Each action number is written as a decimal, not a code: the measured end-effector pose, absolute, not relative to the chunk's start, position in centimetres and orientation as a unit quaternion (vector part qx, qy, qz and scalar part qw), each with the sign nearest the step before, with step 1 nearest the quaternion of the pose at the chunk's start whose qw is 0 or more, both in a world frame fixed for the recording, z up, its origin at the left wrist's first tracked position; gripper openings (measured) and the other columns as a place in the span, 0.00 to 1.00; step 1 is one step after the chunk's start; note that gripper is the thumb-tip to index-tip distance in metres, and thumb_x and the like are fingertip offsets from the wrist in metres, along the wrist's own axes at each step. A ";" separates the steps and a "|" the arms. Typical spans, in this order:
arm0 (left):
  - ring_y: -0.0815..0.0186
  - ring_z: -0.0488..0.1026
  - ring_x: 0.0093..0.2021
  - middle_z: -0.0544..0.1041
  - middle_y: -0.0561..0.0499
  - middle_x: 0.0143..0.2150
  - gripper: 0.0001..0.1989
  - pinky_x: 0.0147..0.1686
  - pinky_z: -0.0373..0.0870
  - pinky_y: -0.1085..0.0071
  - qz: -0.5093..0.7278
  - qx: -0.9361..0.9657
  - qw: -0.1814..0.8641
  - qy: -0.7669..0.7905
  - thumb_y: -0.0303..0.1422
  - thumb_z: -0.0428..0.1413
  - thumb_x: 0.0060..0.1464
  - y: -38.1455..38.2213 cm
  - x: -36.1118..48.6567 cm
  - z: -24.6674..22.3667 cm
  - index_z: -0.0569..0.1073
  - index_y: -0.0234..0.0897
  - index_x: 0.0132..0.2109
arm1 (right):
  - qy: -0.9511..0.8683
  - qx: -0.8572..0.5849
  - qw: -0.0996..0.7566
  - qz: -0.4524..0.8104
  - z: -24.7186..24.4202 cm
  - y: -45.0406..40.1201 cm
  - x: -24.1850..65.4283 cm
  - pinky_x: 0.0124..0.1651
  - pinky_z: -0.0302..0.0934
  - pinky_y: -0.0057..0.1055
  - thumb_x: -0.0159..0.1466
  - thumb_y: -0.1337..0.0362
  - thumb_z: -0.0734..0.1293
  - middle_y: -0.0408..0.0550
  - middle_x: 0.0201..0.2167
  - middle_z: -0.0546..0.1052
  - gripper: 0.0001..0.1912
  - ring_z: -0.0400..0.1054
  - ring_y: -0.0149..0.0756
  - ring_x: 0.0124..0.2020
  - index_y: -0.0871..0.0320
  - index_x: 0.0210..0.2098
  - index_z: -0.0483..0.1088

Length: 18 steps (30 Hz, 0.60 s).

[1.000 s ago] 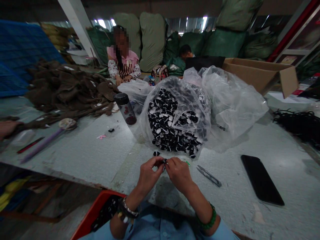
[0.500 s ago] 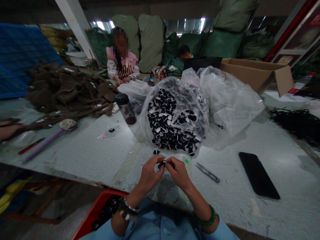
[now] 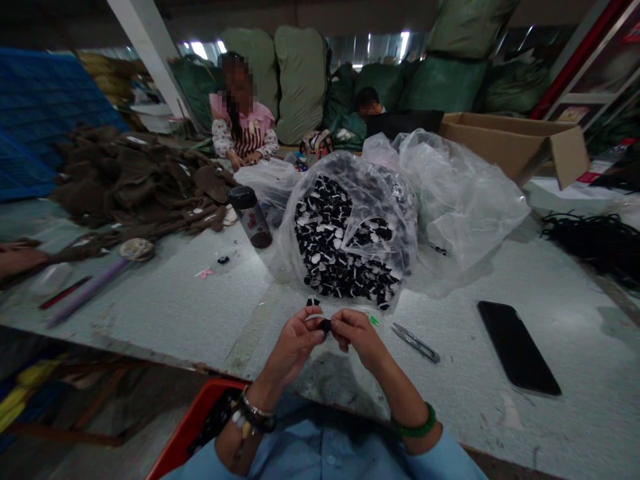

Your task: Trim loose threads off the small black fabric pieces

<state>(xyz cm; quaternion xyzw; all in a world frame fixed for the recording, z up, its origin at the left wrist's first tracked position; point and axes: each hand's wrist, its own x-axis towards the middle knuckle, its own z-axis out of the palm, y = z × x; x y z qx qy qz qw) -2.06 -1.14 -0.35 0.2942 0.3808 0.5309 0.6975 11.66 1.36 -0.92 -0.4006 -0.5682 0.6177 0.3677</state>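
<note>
Between my fingertips is a small black fabric piece (image 3: 325,326), too small to make out in detail. My left hand (image 3: 299,340) pinches it from one side, and the fingers of my right hand (image 3: 356,335) close on its other side. Just beyond my fingers lies another small black-and-white piece (image 3: 313,302). A clear plastic bag (image 3: 407,230) behind it is full of similar black-and-white pieces (image 3: 345,247). To the right of my right hand are a green clip-like bit (image 3: 374,321) and metal thread snips (image 3: 416,343).
A black phone (image 3: 519,347) lies at right, black cords (image 3: 595,247) beyond it. A dark-lidded bottle (image 3: 251,217) stands left of the bag. Brown garments (image 3: 140,187) and a purple-handled tool (image 3: 90,290) lie at left. An orange bin (image 3: 173,443) sits below the edge. A person (image 3: 245,133) works opposite.
The black piece has been turned between my fingers and now shows more of its dark surface. My left wrist has shifted slightly left; both hands stay over the same spot.
</note>
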 end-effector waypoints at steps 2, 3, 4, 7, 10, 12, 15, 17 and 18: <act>0.70 0.69 0.29 0.72 0.52 0.29 0.20 0.33 0.62 0.73 0.535 0.287 0.694 0.387 0.21 0.57 0.36 -1.0 -1.9 -0.4 0.64 0.35 0.39 | -0.473 -0.369 0.372 0.709 -1.2 1.8 11.6 0.15 0.46 0.22 0.54 0.60 0.60 0.36 0.14 0.59 0.09 0.49 0.22 0.12 0.59 0.23 0.59; 0.71 0.69 0.29 0.72 0.52 0.28 0.19 0.32 0.63 0.74 0.542 0.281 0.686 0.395 0.21 0.57 0.36 -0.9 -1.8 -0.5 0.64 0.35 0.39 | -0.454 -0.373 0.385 0.712 -1.4 1.8 11.6 0.15 0.45 0.21 0.54 0.60 0.60 0.36 0.14 0.59 0.09 0.49 0.22 0.12 0.59 0.23 0.60; 0.71 0.69 0.28 0.72 0.53 0.28 0.18 0.31 0.63 0.74 0.553 0.275 0.673 0.406 0.22 0.56 0.36 -0.8 -1.7 -0.5 0.64 0.35 0.38 | -0.455 -0.392 0.408 0.688 -1.5 1.9 11.6 0.15 0.46 0.22 0.54 0.59 0.60 0.36 0.15 0.60 0.09 0.50 0.22 0.12 0.59 0.24 0.60; 0.72 0.68 0.27 0.72 0.53 0.28 0.17 0.29 0.63 0.75 0.590 0.277 0.618 0.439 0.22 0.56 0.37 -0.5 -1.3 -0.7 0.64 0.35 0.38 | -0.547 -0.475 0.454 0.520 -1.3 1.3 11.7 0.18 0.49 0.22 0.55 0.59 0.59 0.38 0.17 0.61 0.10 0.53 0.24 0.15 0.59 0.23 0.61; 0.72 0.69 0.29 0.72 0.54 0.29 0.16 0.31 0.63 0.75 0.611 0.303 0.573 0.455 0.24 0.56 0.38 -0.5 -0.8 -0.9 0.64 0.37 0.37 | -0.674 -0.499 0.414 0.354 -0.7 0.5 11.5 0.24 0.51 0.24 0.55 0.61 0.60 0.41 0.19 0.64 0.09 0.57 0.27 0.20 0.59 0.23 0.63; 0.71 0.69 0.31 0.71 0.54 0.30 0.14 0.33 0.63 0.75 0.611 0.325 0.554 0.463 0.25 0.55 0.39 -0.6 -0.5 -1.0 0.64 0.37 0.37 | -0.722 -0.509 0.384 0.271 -0.4 0.1 11.3 0.27 0.52 0.25 0.56 0.63 0.59 0.43 0.21 0.66 0.06 0.59 0.28 0.23 0.59 0.26 0.63; 0.71 0.68 0.32 0.69 0.54 0.30 0.12 0.33 0.63 0.74 0.603 0.367 0.508 0.493 0.26 0.55 0.40 -0.7 -0.2 -1.3 0.63 0.37 0.36 | -0.756 -0.527 0.337 0.191 -0.5 0.1 10.8 0.30 0.52 0.25 0.56 0.68 0.57 0.46 0.24 0.68 0.06 0.61 0.31 0.26 0.61 0.28 0.64; 0.71 0.68 0.31 0.68 0.54 0.29 0.12 0.33 0.63 0.74 0.590 0.406 0.458 0.526 0.26 0.55 0.39 -0.6 -0.2 -1.4 0.64 0.36 0.35 | -0.775 -0.532 0.303 0.158 -0.7 0.3 10.5 0.30 0.52 0.26 0.56 0.69 0.57 0.48 0.25 0.69 0.06 0.62 0.32 0.27 0.61 0.28 0.64; 0.71 0.68 0.30 0.68 0.54 0.28 0.11 0.33 0.63 0.74 0.579 0.430 0.429 0.544 0.27 0.55 0.39 -0.6 -0.3 -1.4 0.64 0.36 0.35 | -0.781 -0.535 0.287 0.144 -0.8 0.3 10.5 0.30 0.52 0.26 0.56 0.69 0.57 0.48 0.25 0.69 0.06 0.63 0.33 0.28 0.61 0.28 0.64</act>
